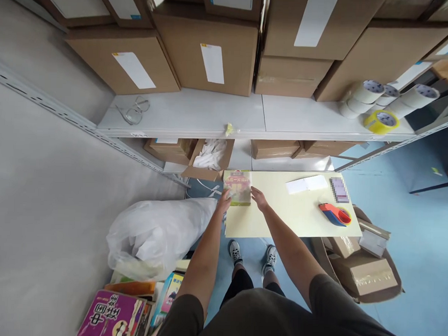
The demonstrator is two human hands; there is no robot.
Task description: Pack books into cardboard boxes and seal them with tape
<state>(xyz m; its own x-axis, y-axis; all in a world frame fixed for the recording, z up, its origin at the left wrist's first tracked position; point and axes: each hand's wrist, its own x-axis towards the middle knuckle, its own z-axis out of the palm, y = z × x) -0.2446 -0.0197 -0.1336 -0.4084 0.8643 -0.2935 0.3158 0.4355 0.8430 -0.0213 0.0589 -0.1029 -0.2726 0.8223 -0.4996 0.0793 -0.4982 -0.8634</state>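
Note:
At the left end of the pale yellow table is a book with a pink and green cover, which looks wrapped in something shiny. My left hand is closed on the book's left edge near its lower corner. On the other side, my right hand has its fingers stretched out, the tips at the right edge; whether they touch it I cannot tell. Farther right on the table lie white paper slips, a blurred purple stack and a red and blue tape dispenser.
An open carton of white material stands behind the book. Shelves carry cardboard boxes, tape rolls and glasses. A white plastic bag and stacked books are at left, a carton of boxes at right.

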